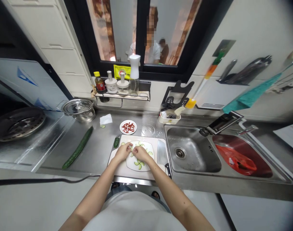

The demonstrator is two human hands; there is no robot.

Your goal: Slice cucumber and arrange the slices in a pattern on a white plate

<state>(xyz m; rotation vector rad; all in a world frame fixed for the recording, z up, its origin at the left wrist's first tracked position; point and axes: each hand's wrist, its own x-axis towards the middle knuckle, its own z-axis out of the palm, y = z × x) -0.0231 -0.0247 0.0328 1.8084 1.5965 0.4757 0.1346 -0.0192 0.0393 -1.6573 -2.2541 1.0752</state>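
Observation:
Over a white squarish plate (129,164), my left hand (123,151) and my right hand (141,153) are close together, fingertips pinched. Whatever is between the fingers is too small to name. Thin green-edged cucumber slices (139,164) lie on the plate in small fanned groups, partly hidden by the hands. Beneath the plate is a light cutting board (120,171). A short cucumber piece (116,142) rests at the board's upper left corner, beyond my left hand. Along the board's right side lies a broad kitchen knife (162,153) with a black handle.
A long cucumber (78,148) lies on the steel counter to the left, near a lidded pot (80,109). Behind the board stands a small plate of red pieces (122,127). A double sink (194,166) is on the right, with a red bag (238,160) in its far basin.

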